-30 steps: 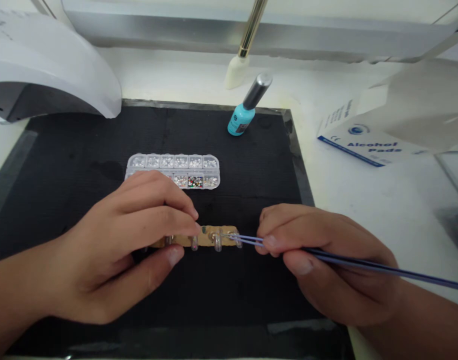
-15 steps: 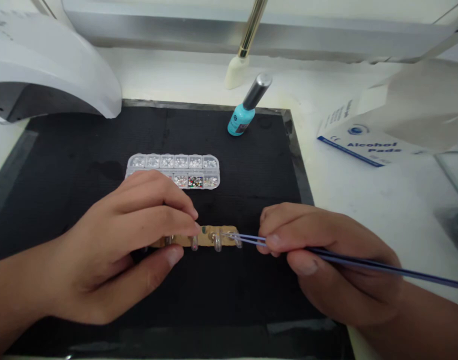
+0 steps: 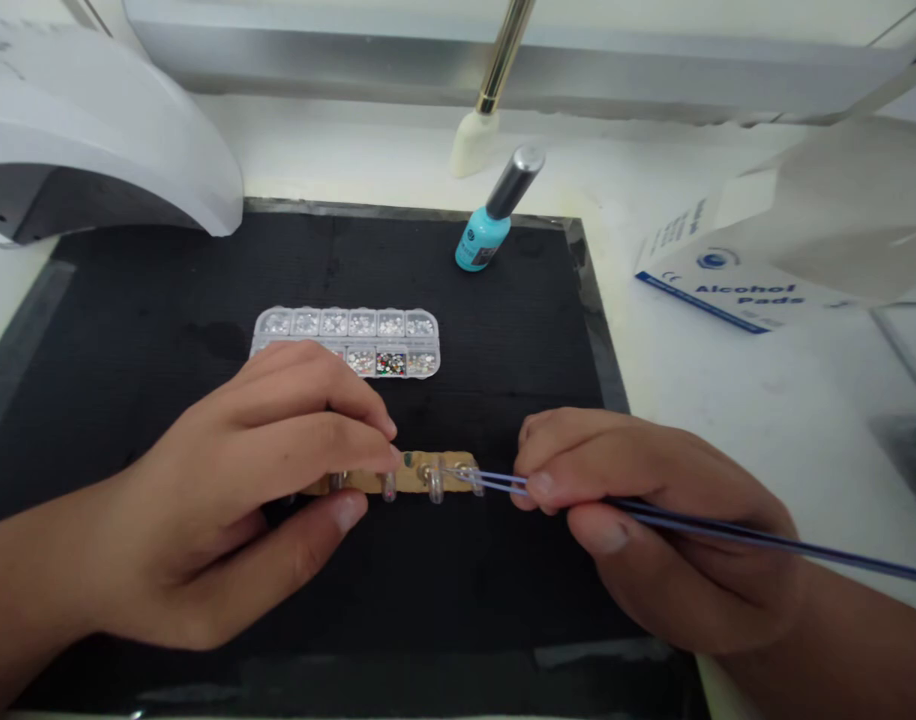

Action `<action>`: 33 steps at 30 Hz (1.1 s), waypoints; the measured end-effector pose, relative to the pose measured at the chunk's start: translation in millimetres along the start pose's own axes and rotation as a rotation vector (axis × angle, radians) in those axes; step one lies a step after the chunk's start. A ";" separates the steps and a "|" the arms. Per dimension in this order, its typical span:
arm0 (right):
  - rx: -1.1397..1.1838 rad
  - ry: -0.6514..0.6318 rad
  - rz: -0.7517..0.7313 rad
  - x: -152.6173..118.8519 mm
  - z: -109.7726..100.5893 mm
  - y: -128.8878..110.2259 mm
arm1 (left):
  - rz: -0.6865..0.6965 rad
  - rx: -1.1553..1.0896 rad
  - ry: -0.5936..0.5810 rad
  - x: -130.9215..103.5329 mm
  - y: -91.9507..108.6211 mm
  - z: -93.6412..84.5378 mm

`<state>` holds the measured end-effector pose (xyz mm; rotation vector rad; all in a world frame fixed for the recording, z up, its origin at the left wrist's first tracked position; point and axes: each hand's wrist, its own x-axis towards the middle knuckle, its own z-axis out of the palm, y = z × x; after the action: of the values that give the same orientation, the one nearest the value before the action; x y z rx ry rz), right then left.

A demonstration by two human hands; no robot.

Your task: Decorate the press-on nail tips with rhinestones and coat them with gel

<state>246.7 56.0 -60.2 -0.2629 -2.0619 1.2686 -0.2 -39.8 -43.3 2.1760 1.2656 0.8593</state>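
Your left hand [image 3: 225, 490] pins the left end of the tan strip [image 3: 409, 475], fingertips on top and thumb curled at its near edge; closed on it, firmly by the look. The strip lies flat on the black mat [image 3: 128, 320], near centre, just this side of the rhinestone tray [image 3: 345, 340].

Your right hand [image 3: 653, 520] pinches a pair of slim blue tweezers [image 3: 495, 483], the tines close together and their points resting at the clear nail tip [image 3: 434, 482] second from the strip's right end. Whether a stone sits between the points is too small to tell.

Progress, as a judgement: early to middle. Several clear tips stand along the strip's near edge (the ones under your left fingers are hidden), and none shows obvious decoration. A dark speck sits on the strip by your left forefinger.

The strip itself: narrow, cardboard-coloured, matte; the tips are glassy and transparent.

Farther off: teal polish bottle [image 3: 484, 235] at the mat's far edge, white lamp [image 3: 105, 130] far left, alcohol pads box [image 3: 728, 280] right.
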 end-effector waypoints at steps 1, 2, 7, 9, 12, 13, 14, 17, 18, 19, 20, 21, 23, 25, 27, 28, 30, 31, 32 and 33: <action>-0.003 0.000 0.001 0.0 0.0 0.2 | -0.007 -0.014 0.026 -0.1 0.3 1.1; -0.006 0.000 0.002 0.0 -0.1 0.4 | -0.011 -0.027 0.047 -0.1 0.5 2.1; -0.012 0.003 0.000 -0.6 0.4 -0.9 | 0.005 -0.040 0.043 0.7 1.0 2.9; -0.006 0.008 -0.003 -0.7 0.6 -1.9 | 0.009 -0.029 0.027 0.8 0.9 1.2; -0.012 0.007 0.010 -0.3 0.7 -2.7 | 0.004 0.001 -0.001 0.7 0.7 -1.3; -0.014 0.004 0.011 -0.2 0.6 -2.7 | -0.001 0.009 -0.005 0.7 0.6 -1.9; -0.015 0.000 0.010 -0.1 0.6 -2.6 | -0.006 0.014 -0.007 0.6 0.6 -2.5; -0.014 0.007 0.002 -0.4 0.5 -1.8 | 0.007 0.035 -0.031 0.9 0.4 -3.7; -0.015 0.007 0.004 -0.6 0.4 -1.5 | 0.015 0.040 -0.039 1.1 0.3 -3.9; -0.017 0.006 0.004 -0.6 0.2 -1.3 | 0.021 0.042 -0.042 1.2 0.3 -4.0; -0.015 0.001 0.002 -0.4 -0.1 -1.3 | 0.022 0.039 -0.038 1.3 0.3 -4.0; -0.014 -0.006 -0.002 -0.1 -0.5 -1.4 | 0.021 0.031 -0.030 1.2 0.4 -3.9; -0.011 -0.018 -0.013 0.9 -1.3 -2.0 | 0.015 0.016 -0.005 0.9 0.7 -3.3; -0.004 -0.018 -0.016 1.4 -1.5 -2.8 | 0.017 0.008 0.003 0.4 1.1 -2.7; 0.018 0.004 -0.012 0.4 -0.6 -2.5 | 0.020 0.004 0.010 -0.1 1.3 -2.6; 0.038 0.022 -0.009 -0.7 0.3 -1.8 | 0.022 0.005 0.014 -0.2 1.3 -2.9; 0.090 0.067 -0.015 -3.4 2.4 1.0 | 0.028 0.015 0.016 -0.2 1.3 -4.1; 0.116 0.088 -0.019 -4.7 3.4 2.8 | 0.034 0.022 0.017 -0.1 1.2 -5.0; 0.140 0.108 -0.025 -5.6 4.2 4.7 | 0.043 0.026 0.027 0.2 1.1 -6.1; 0.158 0.122 -0.030 -6.2 4.7 6.4 | 0.051 0.030 0.035 0.6 0.8 -7.3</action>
<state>247.1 52.8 -69.8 -0.2296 -1.8462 1.3549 -4.8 -39.0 -37.6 2.2343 1.2519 0.9079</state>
